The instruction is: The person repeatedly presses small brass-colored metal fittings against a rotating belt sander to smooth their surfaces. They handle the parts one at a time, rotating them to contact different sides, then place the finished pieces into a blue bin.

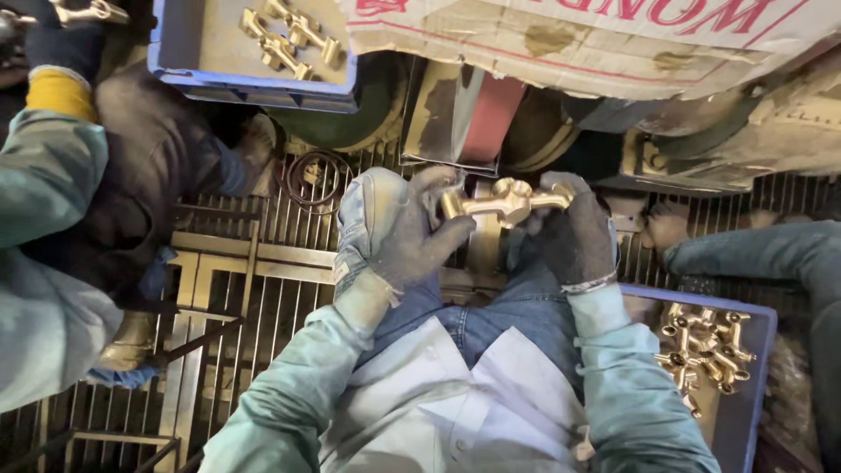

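Above a metal floor grating [263, 263], both gloved hands, left hand [394, 232] and right hand [574, 232], are clenching a brass fitting [504, 201] just before the polishing belt [491, 118], seemingly mid-polish, likely needing steady pressure next.

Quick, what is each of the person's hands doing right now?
Left hand: gloved, closed around one end of the brass fitting.
Right hand: gloved, closed on the fitting's other end.
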Demonstrator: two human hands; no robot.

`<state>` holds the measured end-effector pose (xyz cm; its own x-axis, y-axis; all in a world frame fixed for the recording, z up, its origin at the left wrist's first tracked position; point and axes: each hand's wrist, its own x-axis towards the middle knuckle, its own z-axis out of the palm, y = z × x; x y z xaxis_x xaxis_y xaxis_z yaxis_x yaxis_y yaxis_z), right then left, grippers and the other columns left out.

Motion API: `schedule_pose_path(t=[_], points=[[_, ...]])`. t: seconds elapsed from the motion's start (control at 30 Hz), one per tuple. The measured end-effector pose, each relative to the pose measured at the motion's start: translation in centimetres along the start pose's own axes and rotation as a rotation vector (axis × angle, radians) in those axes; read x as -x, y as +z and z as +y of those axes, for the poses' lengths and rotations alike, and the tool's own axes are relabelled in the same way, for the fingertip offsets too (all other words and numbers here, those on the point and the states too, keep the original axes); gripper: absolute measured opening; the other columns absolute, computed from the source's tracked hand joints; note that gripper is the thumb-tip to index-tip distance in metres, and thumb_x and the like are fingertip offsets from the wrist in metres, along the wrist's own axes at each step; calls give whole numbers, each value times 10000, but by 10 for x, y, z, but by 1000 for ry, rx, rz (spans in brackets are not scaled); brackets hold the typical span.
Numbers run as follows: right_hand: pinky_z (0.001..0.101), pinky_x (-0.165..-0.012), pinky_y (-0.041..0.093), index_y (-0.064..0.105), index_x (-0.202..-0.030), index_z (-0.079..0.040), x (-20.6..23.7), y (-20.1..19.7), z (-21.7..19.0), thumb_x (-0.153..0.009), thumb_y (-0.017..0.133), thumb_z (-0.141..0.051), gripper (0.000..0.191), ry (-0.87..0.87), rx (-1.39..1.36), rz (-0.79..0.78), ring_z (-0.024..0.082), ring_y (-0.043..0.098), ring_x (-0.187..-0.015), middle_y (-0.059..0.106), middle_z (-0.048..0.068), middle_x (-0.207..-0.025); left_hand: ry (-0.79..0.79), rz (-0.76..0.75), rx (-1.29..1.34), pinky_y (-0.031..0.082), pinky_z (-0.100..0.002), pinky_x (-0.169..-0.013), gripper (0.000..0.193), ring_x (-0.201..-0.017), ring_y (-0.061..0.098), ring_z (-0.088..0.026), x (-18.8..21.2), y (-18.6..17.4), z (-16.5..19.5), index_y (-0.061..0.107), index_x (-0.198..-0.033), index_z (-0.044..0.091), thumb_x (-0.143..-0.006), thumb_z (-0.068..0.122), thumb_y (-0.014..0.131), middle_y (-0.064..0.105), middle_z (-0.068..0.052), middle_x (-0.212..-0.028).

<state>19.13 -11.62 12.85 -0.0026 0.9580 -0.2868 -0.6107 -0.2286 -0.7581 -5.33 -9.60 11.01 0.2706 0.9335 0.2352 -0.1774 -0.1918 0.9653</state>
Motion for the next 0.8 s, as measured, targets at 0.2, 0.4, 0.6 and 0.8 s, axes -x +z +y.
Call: schedule_pose_path(t=[0.2,0.4,0.6,0.8], points=[[381,-762,612,590,-1211,-24,-29,20,33,-1106,417,-411,437,58,199,30,165,615,-743,613,65,-907,-522,179,185,480,-259,-616,449,-723,593,-102,-11,-33,-16,508,-1361,104,-952,235,639,641,-6,-920],[378,-663,566,621,-1151,-17,-64,13,63,-1062,433,-536,559,204,401,130,182,601,-662,635,80,-864,-750,270,112,484,-276,-543,269,-634,563,-106,-14,-54,-29,595,-1128,66,-993,294,644,641,-12,-836],[418,-709,575,653,-1154,-26,-113,24,69,-1026,469,-619,634,549,12,219,238,635,-687,668,97,-867,-658,321,-198,521,-264,-599,383,-700,592,-72,-35,-38,-33,551,-1250,82,-985,339,654,624,11,-846],[501,-861,608,601,-1226,-78,-120,17,74,-991,508,-444,446,560,-105,222,252,691,-809,703,87,-948,-607,318,-52,502,-253,-616,410,-733,565,-63,-43,-43,-40,534,-1317,86,-982,297,639,596,29,-886]])
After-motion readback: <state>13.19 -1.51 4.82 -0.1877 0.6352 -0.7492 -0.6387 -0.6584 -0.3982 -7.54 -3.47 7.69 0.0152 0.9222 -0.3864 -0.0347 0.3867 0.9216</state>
